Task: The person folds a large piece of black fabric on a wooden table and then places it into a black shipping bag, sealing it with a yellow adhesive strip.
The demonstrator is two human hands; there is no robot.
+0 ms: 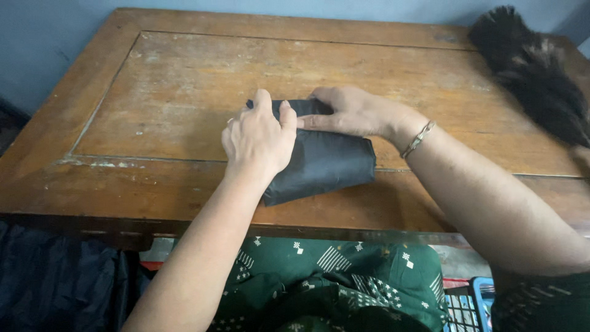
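On the wooden table point(184, 74) in front of me lies a folded black cloth point(329, 163), near the close edge and about in the middle from left to right. Both my hands are on it.

My left hand point(258, 138) comes up from the near side. Its back faces me, and the fingers curl down over the left end of the cloth, gripping it. My thumb and first finger point up toward the far side of the table.

My right hand point(347, 110) reaches in from the right, with my arm going across the table edge. It lies flat and low on the far part of the cloth, fingers pointing left and pressing down. The fingertips touch my left hand. A thin metal bangle point(418, 139) sits on my right wrist.

Far off at the right corner of the table lies a dark fluffy duster point(534, 67), well apart from my hands.

Down by my right side, below the table, I see a corner of a blue plastic basket point(473, 304). I cannot tell what is in it. My green patterned dress point(338, 276) covers my lap, and some dark cloth point(55, 283) hangs at the near left.
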